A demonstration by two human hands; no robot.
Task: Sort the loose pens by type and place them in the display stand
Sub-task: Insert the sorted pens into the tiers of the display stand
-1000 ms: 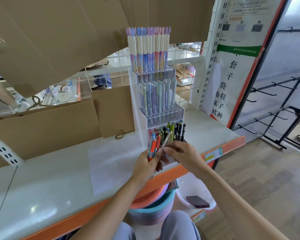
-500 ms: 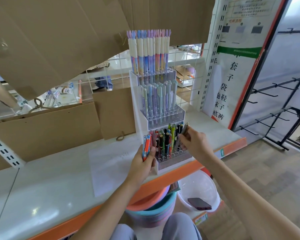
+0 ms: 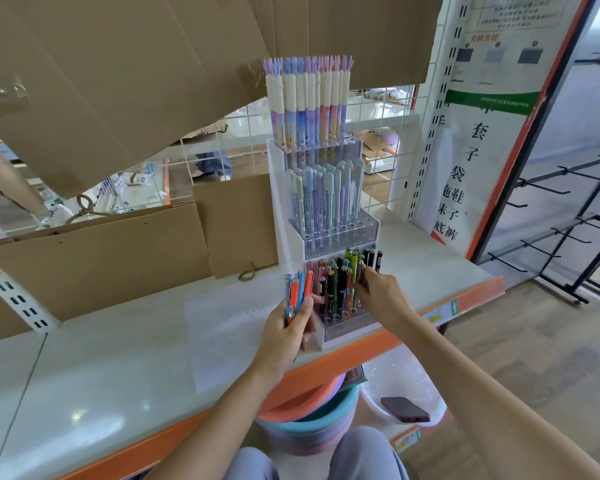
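Your left hand (image 3: 289, 330) grips a bundle of loose pens (image 3: 297, 293) just left of the display stand (image 3: 326, 216); your right hand (image 3: 381, 295) pinches one pen (image 3: 361, 270) in the stand's bottom tier, on the desk (image 3: 118, 358).

Right hand now at the stand's bottom tier
The right hand (image 3: 378, 292) has left the bundle of pens (image 3: 297, 296) and holds 1 pen (image 3: 360, 271) among the bottom-tier pens.
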